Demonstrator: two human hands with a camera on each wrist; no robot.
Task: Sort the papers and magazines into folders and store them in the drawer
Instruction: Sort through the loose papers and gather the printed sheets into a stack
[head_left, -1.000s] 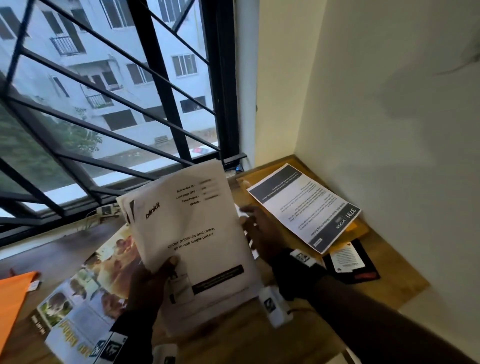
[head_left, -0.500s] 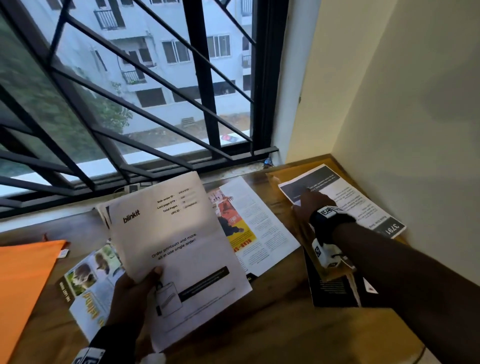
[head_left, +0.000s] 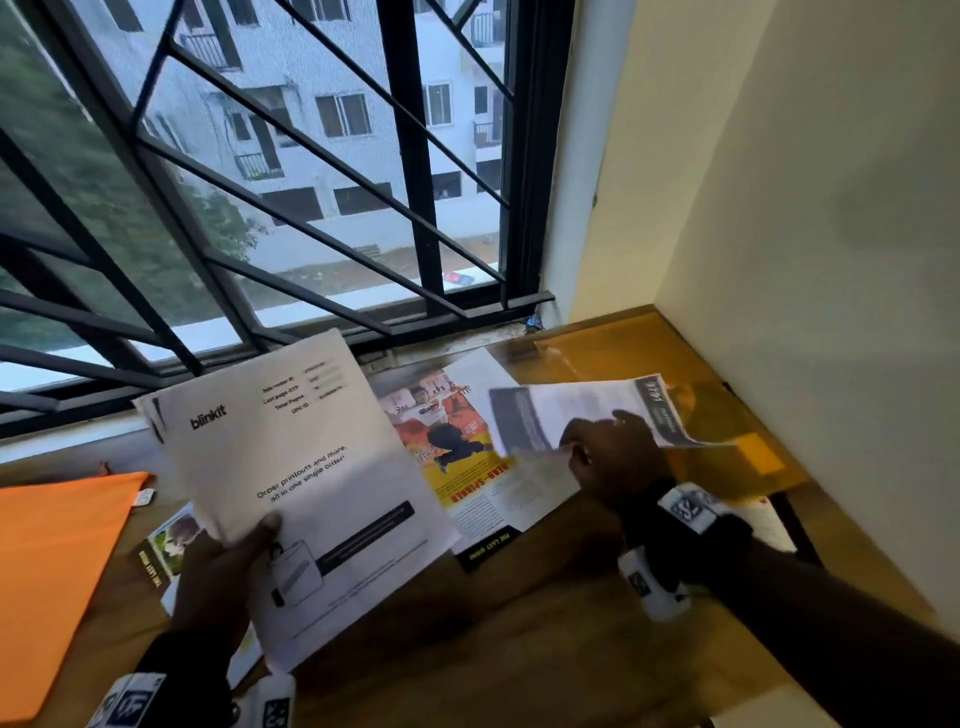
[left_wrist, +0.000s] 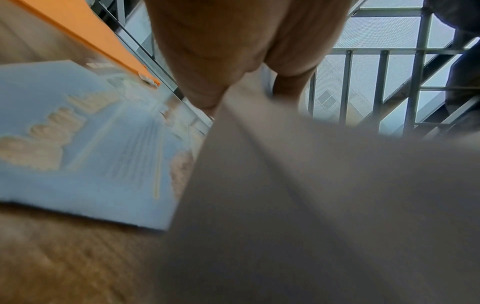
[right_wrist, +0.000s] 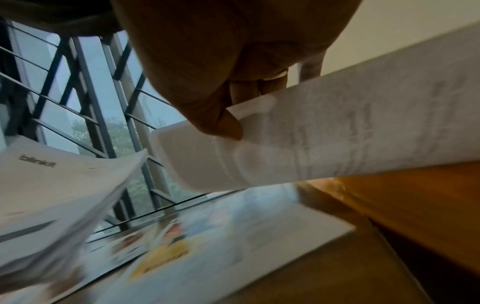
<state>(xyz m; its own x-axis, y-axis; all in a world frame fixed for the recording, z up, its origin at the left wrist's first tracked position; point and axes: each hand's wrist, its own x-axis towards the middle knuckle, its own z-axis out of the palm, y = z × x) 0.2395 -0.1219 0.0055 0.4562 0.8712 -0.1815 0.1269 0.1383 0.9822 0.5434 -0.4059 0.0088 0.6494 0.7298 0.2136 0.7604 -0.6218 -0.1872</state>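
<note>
My left hand (head_left: 218, 577) grips a stack of white printed sheets (head_left: 306, 467) headed "blinkit", held tilted above the wooden desk (head_left: 493, 649). My right hand (head_left: 608, 457) pinches a printed sheet with dark bands (head_left: 597, 410) and holds it lifted off the yellow folder (head_left: 649, 353) in the back right corner. In the right wrist view the thumb (right_wrist: 221, 123) presses on that sheet (right_wrist: 337, 133). A magazine page with a yellow and orange picture (head_left: 457, 447) lies flat between the hands. Another magazine (head_left: 166, 540) lies under the white stack.
An orange folder (head_left: 57, 571) lies at the left edge of the desk. A dark booklet (head_left: 779, 519) lies by the wall, behind my right wrist. A barred window (head_left: 260, 208) runs along the back and a cream wall (head_left: 831, 260) closes the right side.
My right hand reached to the sheet on the yellow folder, took hold of it and lifted it toward the left. The left hand kept holding the white stack.
</note>
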